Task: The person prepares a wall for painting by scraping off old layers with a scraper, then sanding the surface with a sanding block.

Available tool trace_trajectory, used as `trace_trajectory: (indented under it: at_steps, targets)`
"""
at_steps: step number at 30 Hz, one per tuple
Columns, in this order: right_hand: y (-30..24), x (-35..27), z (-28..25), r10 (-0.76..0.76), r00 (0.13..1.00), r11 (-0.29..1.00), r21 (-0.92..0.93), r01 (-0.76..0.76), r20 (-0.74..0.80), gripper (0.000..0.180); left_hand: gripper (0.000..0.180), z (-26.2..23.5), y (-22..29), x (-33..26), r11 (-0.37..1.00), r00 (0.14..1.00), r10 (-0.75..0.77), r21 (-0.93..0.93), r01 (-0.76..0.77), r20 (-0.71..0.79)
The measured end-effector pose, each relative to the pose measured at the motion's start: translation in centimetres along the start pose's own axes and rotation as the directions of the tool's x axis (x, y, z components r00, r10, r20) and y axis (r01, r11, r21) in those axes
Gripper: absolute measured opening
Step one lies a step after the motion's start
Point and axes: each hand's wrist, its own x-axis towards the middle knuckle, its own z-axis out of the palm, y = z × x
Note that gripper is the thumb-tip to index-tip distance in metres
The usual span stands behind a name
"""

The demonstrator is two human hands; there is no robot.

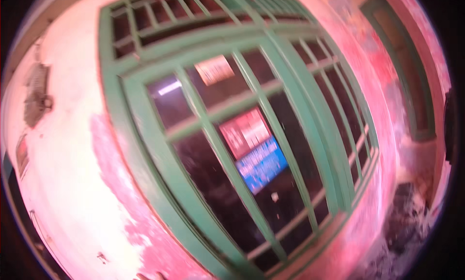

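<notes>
Though blurred, green window frame (232, 134) fills pink wall (72, 173).

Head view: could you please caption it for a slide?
Blurred green-painted barred window frame in a peeling pink-and-white wall; no hand clearly visible.

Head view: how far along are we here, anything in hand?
Done: nothing shows as finished. The blurred view faces a green barred window in a pink and white wall, with red and blue signs behind the bars. In hand: nothing; neither hand can be made out. Left: cannot tell from this picture.
</notes>
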Motion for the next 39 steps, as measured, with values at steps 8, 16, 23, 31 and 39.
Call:
trace_trajectory:
  at_steps: [8,16,23,31,39]
  targets:
    - [1.2,-1.9,-2.6,0.290,0.957,0.697,0.679,-0.231,0.028,0.023,0.099,-2.5,0.4,-0.8,0.987,0.979,0.082,-0.148,-0.055,0.186]
    - [3.9,-7.5,-10.1,0.393,0.900,0.604,0.791,-0.098,-0.188,0.039,0.082,-1.6,-1.0,-1.9,0.957,0.974,0.200,-0.234,-0.171,0.110]
    - [4.7,-12.6,-16.9,0.491,0.833,0.569,0.818,-0.085,-0.255,0.039,0.076,0.6,-1.5,-6.4,0.830,0.928,0.335,-0.517,-0.208,0.163]
    - [4.3,-15.4,-20.7,0.517,0.813,0.474,0.880,-0.011,-0.268,0.033,0.070,2.4,2.2,-9.8,0.628,0.842,0.437,-0.777,-0.034,0.316]
    - [0.6,-14.3,-30.0,0.800,0.600,0.117,0.987,-0.110,-0.028,0.028,0.065,4.3,10.4,-10.6,0.485,0.725,0.565,-0.869,0.094,0.394]
